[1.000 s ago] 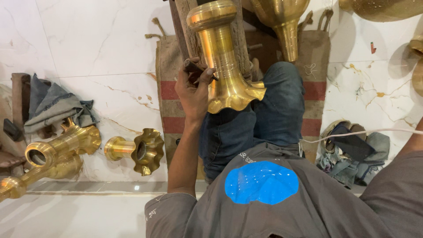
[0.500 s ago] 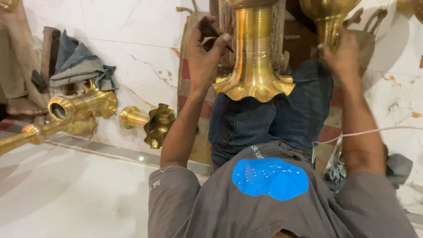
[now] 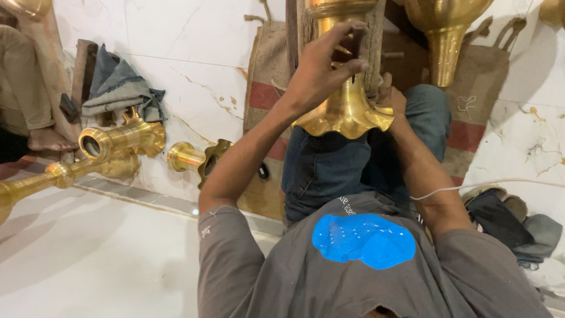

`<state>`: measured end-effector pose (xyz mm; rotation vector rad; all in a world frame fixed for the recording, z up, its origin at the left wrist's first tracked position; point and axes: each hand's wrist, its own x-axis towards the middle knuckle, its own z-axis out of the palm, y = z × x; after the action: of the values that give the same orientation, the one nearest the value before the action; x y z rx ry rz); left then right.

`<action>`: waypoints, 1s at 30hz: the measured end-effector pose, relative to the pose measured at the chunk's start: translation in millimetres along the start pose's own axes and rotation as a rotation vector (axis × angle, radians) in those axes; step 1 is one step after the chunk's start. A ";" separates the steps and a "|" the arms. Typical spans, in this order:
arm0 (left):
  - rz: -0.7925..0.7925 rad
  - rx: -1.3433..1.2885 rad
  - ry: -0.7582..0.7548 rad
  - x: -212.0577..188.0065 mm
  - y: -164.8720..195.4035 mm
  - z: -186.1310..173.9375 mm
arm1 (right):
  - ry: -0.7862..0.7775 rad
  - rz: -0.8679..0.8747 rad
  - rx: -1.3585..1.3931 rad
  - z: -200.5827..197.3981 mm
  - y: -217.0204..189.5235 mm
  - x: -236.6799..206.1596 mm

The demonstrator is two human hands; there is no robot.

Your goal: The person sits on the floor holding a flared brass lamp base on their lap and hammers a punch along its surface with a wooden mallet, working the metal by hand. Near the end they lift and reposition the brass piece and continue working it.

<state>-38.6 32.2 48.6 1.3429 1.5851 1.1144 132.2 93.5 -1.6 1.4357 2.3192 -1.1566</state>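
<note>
Head view: heavy, slick brass flared piece (image 3: 347, 109) at 12 o'clock is pinched by left hand (image 3: 323, 68), w/ right hand (image 3: 391, 97), grip hidden, at flare rim.

glossy brass fluted piece (image 3: 344, 112), rough burlap (image 3: 265, 88)

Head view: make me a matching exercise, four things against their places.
Things:
1. Left hand
2. Flared brass piece
3. Grey cloth
4. Brass funnel

Places:
A. Top right, narrow end down
B. On the floor at upper left
C. Over the knees, fluted rim down
D. Gripping a dark tool at the brass stem

Pairs: 1-D, 2-C, 3-B, 4-A
</note>
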 end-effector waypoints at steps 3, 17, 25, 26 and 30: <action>0.070 0.053 -0.144 8.5 4.2 -1.0 | 0.134 -0.281 0.018 11.3 7.3 2.8; 0.196 0.124 -0.320 21.4 -9.3 -4.7 | 0.266 -0.146 0.338 57.4 35.4 -27.4; 0.292 0.181 -0.363 24.6 -18.1 -3.1 | 0.697 -0.459 0.472 -22.0 77.3 -52.0; 0.301 0.177 -0.366 25.1 -18.3 -3.6 | 0.630 -0.461 0.547 -36.8 84.5 -56.5; 0.327 0.211 -0.376 26.4 -17.5 -4.9 | 0.464 -0.446 0.340 -94.9 97.5 -70.9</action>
<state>-52.9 56.5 33.2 1.8800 1.2594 0.8259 271.4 133.3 48.9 1.4574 2.9946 -1.5291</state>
